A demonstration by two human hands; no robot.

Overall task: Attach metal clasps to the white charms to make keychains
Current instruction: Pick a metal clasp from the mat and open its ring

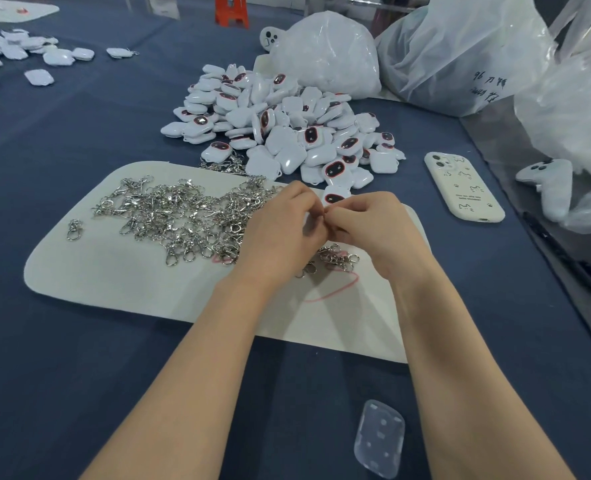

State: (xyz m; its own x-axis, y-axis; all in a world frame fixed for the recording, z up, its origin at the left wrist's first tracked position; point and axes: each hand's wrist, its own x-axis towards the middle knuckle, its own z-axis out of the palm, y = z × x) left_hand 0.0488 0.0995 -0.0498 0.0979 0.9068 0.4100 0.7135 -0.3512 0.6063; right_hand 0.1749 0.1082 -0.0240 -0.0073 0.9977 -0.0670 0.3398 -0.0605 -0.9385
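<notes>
A heap of white charms with dark oval faces lies on the blue table beyond a white mat. Silver metal clasps are spread in a tangle across the mat. My left hand and my right hand meet fingertip to fingertip above the mat's far right part. Both have curled fingers pinching something small between them. A white charm with a dark face shows just above the fingertips; what exactly each hand pinches is hidden by the fingers. A few clasps lie under the hands.
A cream phone case lies right of the heap. Big clear plastic bags stand at the back right. A clear plastic piece sits near the front edge. More white charms lie at the far left.
</notes>
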